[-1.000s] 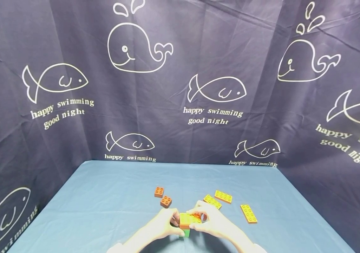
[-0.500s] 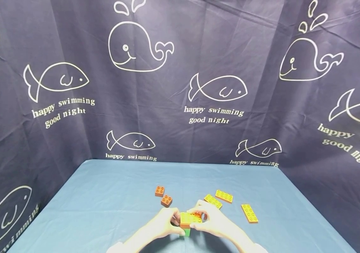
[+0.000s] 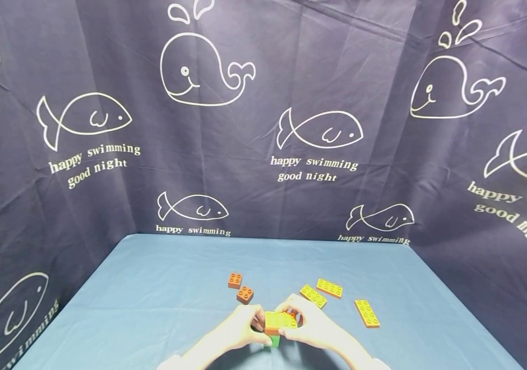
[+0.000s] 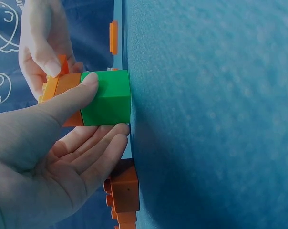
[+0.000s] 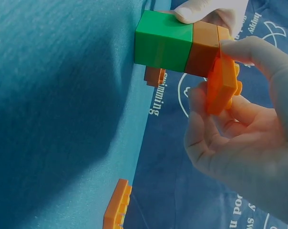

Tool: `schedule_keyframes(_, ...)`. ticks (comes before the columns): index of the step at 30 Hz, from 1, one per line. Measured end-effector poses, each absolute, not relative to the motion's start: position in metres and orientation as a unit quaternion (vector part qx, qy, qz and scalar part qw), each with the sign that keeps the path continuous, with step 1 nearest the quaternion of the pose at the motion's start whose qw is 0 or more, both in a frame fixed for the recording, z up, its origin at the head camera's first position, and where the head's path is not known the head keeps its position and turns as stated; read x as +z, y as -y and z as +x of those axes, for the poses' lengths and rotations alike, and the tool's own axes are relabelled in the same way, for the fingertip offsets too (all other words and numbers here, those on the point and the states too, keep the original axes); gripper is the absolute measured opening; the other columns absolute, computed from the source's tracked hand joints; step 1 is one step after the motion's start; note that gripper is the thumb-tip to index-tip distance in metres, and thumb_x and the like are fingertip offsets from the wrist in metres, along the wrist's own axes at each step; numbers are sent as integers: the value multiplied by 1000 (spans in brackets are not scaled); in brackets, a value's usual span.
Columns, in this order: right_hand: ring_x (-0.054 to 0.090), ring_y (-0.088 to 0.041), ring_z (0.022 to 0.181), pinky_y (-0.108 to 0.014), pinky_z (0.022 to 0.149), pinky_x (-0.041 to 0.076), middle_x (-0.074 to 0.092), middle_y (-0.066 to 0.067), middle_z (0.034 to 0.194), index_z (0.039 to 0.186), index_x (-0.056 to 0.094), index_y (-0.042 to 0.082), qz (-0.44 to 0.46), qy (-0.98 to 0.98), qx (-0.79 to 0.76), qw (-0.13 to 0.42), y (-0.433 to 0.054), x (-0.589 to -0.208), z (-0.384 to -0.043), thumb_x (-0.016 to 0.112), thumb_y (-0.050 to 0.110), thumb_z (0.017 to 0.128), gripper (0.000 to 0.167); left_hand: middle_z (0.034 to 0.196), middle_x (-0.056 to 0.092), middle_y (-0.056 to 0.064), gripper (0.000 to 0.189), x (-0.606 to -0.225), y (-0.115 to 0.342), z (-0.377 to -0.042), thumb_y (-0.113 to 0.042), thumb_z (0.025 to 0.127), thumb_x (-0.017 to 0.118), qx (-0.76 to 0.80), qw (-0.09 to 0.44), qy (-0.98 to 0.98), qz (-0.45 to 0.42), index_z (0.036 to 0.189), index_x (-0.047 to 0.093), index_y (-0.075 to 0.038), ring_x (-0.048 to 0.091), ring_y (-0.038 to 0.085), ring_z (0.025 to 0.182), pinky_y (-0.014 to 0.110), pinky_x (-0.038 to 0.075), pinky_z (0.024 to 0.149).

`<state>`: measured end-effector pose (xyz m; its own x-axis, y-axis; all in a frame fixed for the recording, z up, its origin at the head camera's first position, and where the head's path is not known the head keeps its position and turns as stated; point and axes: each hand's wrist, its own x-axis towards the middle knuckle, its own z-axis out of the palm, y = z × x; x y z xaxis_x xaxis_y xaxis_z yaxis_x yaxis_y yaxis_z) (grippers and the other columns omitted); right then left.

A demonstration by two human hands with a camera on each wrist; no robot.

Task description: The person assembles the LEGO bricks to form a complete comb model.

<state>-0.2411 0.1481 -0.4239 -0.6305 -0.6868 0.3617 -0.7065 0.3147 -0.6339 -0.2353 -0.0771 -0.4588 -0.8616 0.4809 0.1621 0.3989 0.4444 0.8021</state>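
Note:
A small stack stands on the blue cloth between the two hands. At its base is a green block, with an orange-brown brick on it and a flat yellow-orange building brick plate on top. In the left wrist view, the left hand holds the lower stack, thumb across the green block and fingers on the opposite side. The right hand pinches the plate, its thumb by the brown brick and its fingers at the overhanging end. That end juts out to the right past the bricks below.
Two small orange-brown bricks lie beyond the left hand. Past the right hand are two yellow plates close together, and a third yellow plate lies farther right. A dark printed curtain surrounds the blue-covered table.

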Motion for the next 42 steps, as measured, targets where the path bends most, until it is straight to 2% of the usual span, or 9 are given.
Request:
schedule_keyframes(8,47,-3,80,-20,62,43,57,1,93,107,59,14,408,822,398,-5,-149,-428,-240,71,25,83,29,81,62,-4,32,-460,76,-235,-14,67,84,455,39,-852,258,81,55,-9,63,2,73,15,50,65)
schedule_keyframes(15,52,-2,81,-23,69,45,63,1,91,105,62,12,389,822,415,-12,-147,-432,-240,73,25,81,30,82,62,-4,33,-461,76,-235,-14,67,84,451,39,-854,255,81,55,-9,63,3,73,15,50,65)
schedule_keyframes(27,51,2,74,-20,66,44,61,9,83,101,64,15,352,832,428,-32,-144,-438,-244,75,28,79,28,82,62,-4,33,-461,77,-236,-16,67,84,449,37,-855,258,81,55,-10,63,2,73,15,50,65)
schedule_keyframes(42,51,1,74,-20,63,45,64,0,84,104,65,13,358,816,451,-45,-144,-438,-243,75,25,79,29,82,62,-4,32,-461,76,-236,-15,67,84,454,41,-852,259,81,56,-9,63,2,73,15,50,65)
